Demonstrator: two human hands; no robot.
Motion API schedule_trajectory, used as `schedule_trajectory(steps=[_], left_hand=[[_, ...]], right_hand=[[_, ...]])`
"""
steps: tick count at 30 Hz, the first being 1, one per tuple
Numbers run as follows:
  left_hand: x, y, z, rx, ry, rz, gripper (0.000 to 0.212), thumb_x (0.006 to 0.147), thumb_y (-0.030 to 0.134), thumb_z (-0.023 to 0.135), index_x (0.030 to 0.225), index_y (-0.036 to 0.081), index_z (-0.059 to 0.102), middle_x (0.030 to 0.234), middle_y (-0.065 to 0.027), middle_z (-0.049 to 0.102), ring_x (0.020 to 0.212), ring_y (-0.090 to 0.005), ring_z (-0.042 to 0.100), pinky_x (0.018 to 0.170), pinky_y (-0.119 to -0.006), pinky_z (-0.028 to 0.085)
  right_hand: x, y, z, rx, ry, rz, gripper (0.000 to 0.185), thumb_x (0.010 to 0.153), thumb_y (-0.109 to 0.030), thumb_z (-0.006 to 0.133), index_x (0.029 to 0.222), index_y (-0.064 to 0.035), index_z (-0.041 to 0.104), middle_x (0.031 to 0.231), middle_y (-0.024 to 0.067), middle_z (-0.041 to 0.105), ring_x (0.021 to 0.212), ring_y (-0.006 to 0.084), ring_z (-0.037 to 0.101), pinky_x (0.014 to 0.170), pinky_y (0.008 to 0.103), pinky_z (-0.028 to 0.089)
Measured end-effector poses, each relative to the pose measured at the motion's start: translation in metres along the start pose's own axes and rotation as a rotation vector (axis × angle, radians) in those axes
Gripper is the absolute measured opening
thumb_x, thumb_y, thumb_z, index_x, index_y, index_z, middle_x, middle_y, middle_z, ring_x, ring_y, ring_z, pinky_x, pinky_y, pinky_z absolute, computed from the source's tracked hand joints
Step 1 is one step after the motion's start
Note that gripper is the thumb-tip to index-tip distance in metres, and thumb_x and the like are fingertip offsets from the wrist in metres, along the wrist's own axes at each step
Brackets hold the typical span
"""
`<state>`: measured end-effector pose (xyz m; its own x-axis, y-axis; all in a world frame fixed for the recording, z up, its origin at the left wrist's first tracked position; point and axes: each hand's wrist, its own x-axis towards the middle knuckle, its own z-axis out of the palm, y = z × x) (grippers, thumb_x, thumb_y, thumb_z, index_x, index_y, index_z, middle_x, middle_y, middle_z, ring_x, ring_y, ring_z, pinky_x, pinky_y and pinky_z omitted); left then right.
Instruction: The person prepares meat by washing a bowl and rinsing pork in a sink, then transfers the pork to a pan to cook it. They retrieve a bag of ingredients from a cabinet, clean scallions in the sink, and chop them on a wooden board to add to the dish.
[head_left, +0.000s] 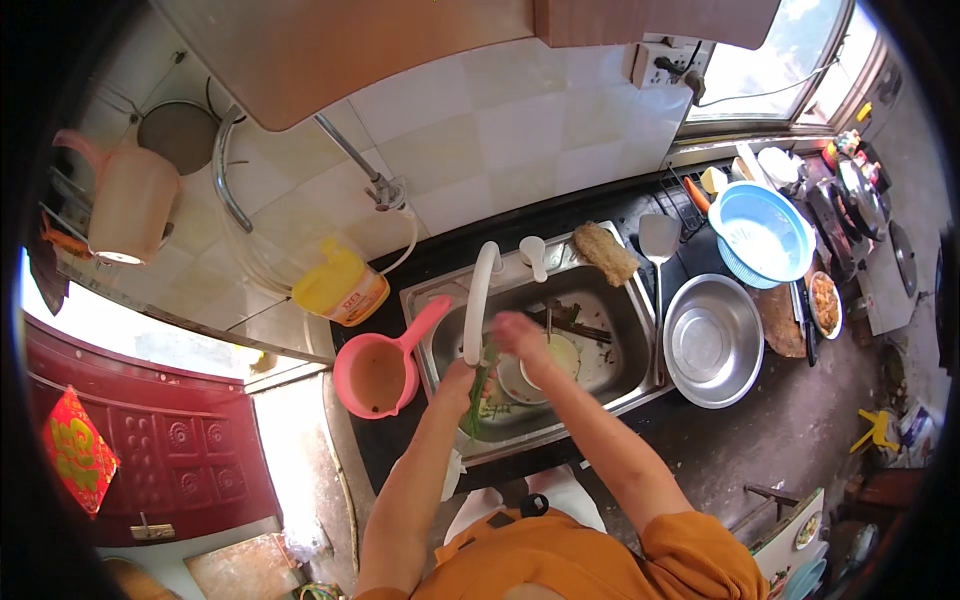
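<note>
My left hand is closed around a bunch of long green stalks, likely scallions, under the spout of a white faucet. Blurred by motion, my right hand is just right of the spout, near the top of the greens; whether its fingers grip anything is unclear. Both hands are over a stainless steel sink. Below my right forearm, partly hidden, a pale bowl sits in the basin. Dark scraps and loose green bits lie on the sink floor.
Left of the sink stands a pink dipper of murky liquid, with a yellow jug behind. A brown scrubber rests on the rim. To the right are a spatula, a metal basin, a blue colander and a knife.
</note>
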<state>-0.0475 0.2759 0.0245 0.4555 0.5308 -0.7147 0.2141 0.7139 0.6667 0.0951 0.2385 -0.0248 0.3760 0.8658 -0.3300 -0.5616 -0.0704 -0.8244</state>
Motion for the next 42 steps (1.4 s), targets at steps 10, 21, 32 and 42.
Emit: schedule_trajectory(steps=[10,21,32,42], left_hand=[[-0.028,-0.008,0.018,0.038,0.2,-0.043,0.029,0.089,0.039,0.052,0.08,0.011,0.05,0.053,0.0072,0.034,0.038,-0.0043,0.029,0.035,-0.022,0.018],[-0.01,-0.017,0.028,0.319,0.326,0.176,0.025,0.087,0.032,0.052,0.083,0.008,0.057,0.052,0.0038,0.041,0.04,-0.0083,0.038,0.037,-0.026,0.026],[-0.034,-0.006,0.037,1.184,0.55,0.376,0.038,0.085,0.035,0.05,0.091,-0.001,0.06,0.08,-0.0255,0.061,0.084,-0.0431,0.059,0.072,-0.052,0.045],[0.015,-0.005,0.008,-0.135,-0.089,0.194,0.011,0.087,0.015,0.059,0.082,0.007,0.053,0.068,-0.0032,0.052,0.058,-0.0152,0.053,0.054,-0.029,0.044]], right_hand=[[0.005,0.014,0.034,0.186,0.076,0.318,0.033,0.093,-0.028,0.045,0.095,0.0019,0.059,0.082,0.012,0.063,0.077,0.0239,0.063,0.068,0.0364,0.052],[0.002,0.035,0.007,0.309,-0.023,0.206,0.028,0.09,-0.028,0.05,0.099,-0.0024,0.056,0.096,0.0087,0.062,0.085,0.0196,0.061,0.077,0.0327,0.048],[-0.018,0.01,0.03,-0.179,-0.041,0.243,0.023,0.091,-0.024,0.051,0.096,-0.0039,0.06,0.083,0.0065,0.062,0.075,0.0162,0.058,0.069,0.0274,0.046],[-0.02,0.07,-0.017,-0.177,0.372,0.079,0.023,0.091,-0.026,0.049,0.095,-0.0047,0.056,0.082,0.0042,0.056,0.076,0.0157,0.053,0.069,0.0262,0.042]])
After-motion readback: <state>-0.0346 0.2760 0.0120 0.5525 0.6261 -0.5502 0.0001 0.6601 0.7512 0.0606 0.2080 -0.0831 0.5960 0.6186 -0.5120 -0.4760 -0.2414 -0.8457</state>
